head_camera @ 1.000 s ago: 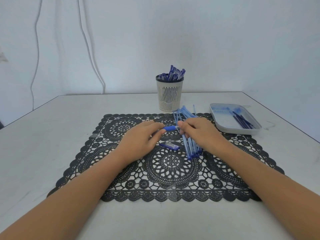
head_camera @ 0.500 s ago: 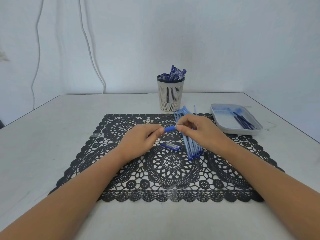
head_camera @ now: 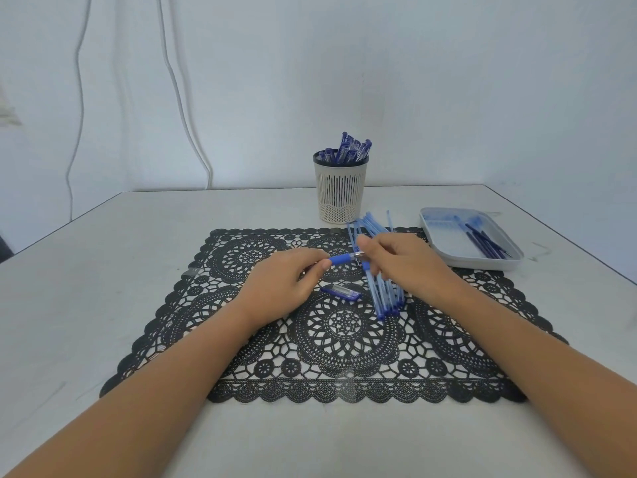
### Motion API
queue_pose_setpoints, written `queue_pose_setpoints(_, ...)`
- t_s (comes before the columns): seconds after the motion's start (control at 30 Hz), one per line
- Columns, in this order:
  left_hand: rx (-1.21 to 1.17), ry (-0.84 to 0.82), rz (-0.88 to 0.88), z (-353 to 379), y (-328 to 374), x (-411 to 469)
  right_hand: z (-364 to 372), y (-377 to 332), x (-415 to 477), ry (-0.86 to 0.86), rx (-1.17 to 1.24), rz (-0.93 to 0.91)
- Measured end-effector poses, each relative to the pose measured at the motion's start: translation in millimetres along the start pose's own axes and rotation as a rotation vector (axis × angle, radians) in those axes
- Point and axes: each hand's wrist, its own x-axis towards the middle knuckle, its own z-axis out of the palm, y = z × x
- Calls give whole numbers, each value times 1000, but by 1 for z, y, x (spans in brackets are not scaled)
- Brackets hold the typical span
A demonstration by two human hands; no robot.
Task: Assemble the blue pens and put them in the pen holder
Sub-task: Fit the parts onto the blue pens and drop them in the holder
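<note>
- Left grip (head_camera: 286,281): thumb & fingers curled round a blue pen (head_camera: 340,259), holding it at the rubber sleeve. The rest of the barrel is hidden in the palm.
- Right grip (head_camera: 403,263): fingertips pinch the same pen at its silver tip end, at 3 o'clock from the left grip. We can't tell exactly how the fingers sit on the tip, as it's too small.
- The pen lies approx. level, pointing 9-to-3, held just above the lace mat (head_camera: 344,343) near the mat's far-middle part.
- Pen cap (head_camera: 341,292): loose on the mat, at 6 o'clock from the held pen, apart from both grips.
- Pale blue barrels (head_camera: 382,294): a bundle on the mat under & beside the right grip, running roughly 12-to-6. They fan out at the far end, which passes the mat's far edge close to the holder base.
- Pen holder (head_camera: 340,194): upright slatted cup w/ dark rim, on the tabletop (head_camera: 103,270) at 12 o'clock from the mat, just beyond its edge. Finished pens (head_camera: 351,150) stand in it, caps up, leaning toward 1 o'clock.
- Tray (head_camera: 465,260): shallow, pale, at 2 o'clock from the mat's centre, its near-left corner over the mat's far-right corner. Dark thin refills (head_camera: 486,241) lie in its right half.
- Two cables (head_camera: 179,81) hang down the wall at 11 o'clock.
</note>
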Motion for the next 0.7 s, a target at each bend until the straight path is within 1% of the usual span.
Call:
queue_pose_setpoints(0.1, 9, 0, 5, 0, 0, 0, -2, -1, 0, -25, -48, -5)
queue_pose_setpoints(0.17, 14, -3, -8, 1, -1, 0, -3, 1, 0, -66, 9, -21)
queue_pose_setpoints(0.23, 16, -3, -9, 1, 0, 0, -2, 3, 0, -54, 49, -19)
queue_pose_setpoints(0.27, 16, -3, -3, 1, 0, -1, 0, 2, 0, -22, 25, -16)
queue_pose_setpoints(0.33, 20, -8, 2, 0, 1, -1, 2, -1, 0, 26, -106, -6)
queue_pose_setpoints(0.4, 34, -15, -4, 1, 1, -1, 2, -1, 0, 6, -170, -8)
queue_pose_setpoints(0.43, 43, -20, -3, 1, 1, -1, 2, 0, 0, -17, -155, -14)
queue_pose_setpoints(0.53, 45, -18, -17, 1, 1, -1, -1, 3, 0, -70, 9, -23)
queue_pose_setpoints(0.6, 34, -10, -18, 1, 1, -1, 2, 4, 0, -28, 69, -11)
queue_pose_setpoints(0.7, 30, -11, -11, 2, 1, 0, 7, 1, 1, 52, 4, 12)
